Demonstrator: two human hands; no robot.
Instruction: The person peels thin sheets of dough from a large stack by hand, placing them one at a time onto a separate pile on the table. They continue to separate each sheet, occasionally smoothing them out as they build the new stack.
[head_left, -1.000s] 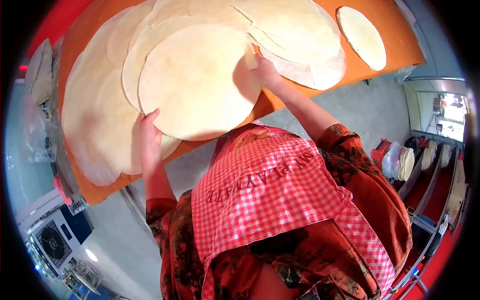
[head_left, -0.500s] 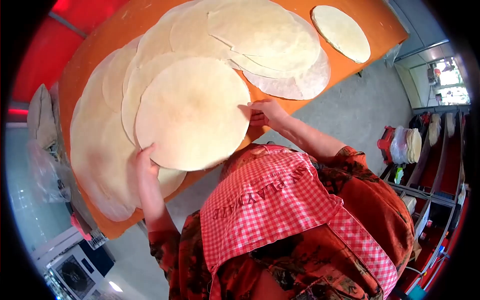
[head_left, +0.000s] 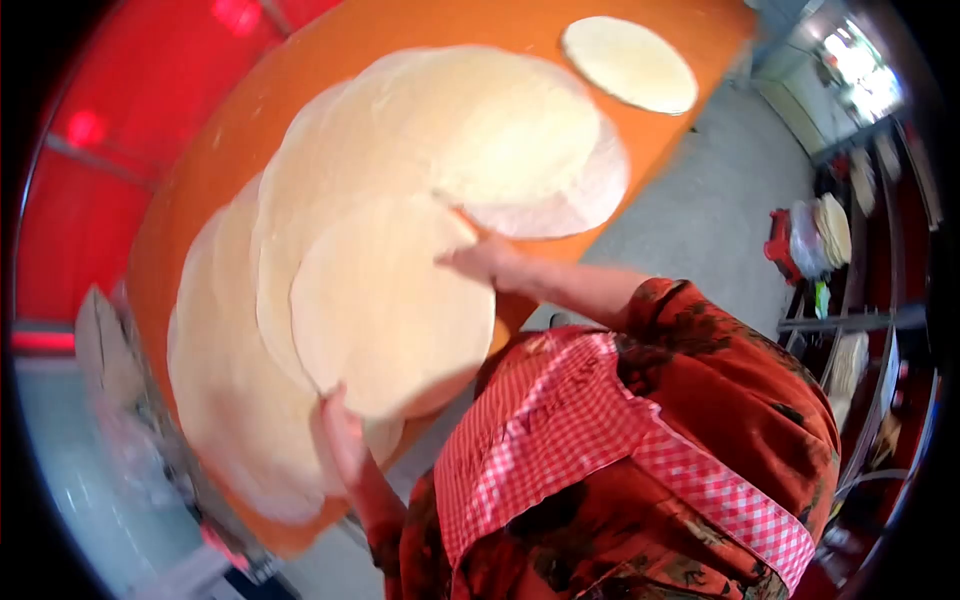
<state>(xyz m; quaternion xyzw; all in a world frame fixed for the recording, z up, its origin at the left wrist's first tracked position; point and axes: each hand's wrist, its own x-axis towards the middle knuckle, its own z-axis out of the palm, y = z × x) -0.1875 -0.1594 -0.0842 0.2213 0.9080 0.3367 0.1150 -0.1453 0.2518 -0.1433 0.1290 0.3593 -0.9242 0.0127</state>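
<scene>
A round, pale sheet of dough lies over other thin, overlapping sheets on the orange table. My left hand is at its lower left edge, the fingertips on or just by the rim; whether they pinch it is blurred. Over the right part of the same sheet is my right hand, its fingers reaching onto the surface and smeared by motion. More sheets spread out to the left.
A smaller oval stack of dough sits near the table's far right corner. Shelves stand at the right, near a bundle of round sheets. Plastic bags hang beyond the table's left edge.
The view has turned, shifting the table. My right hand has moved from the round sheet's right edge onto its surface. My left hand stays at the lower left edge.
</scene>
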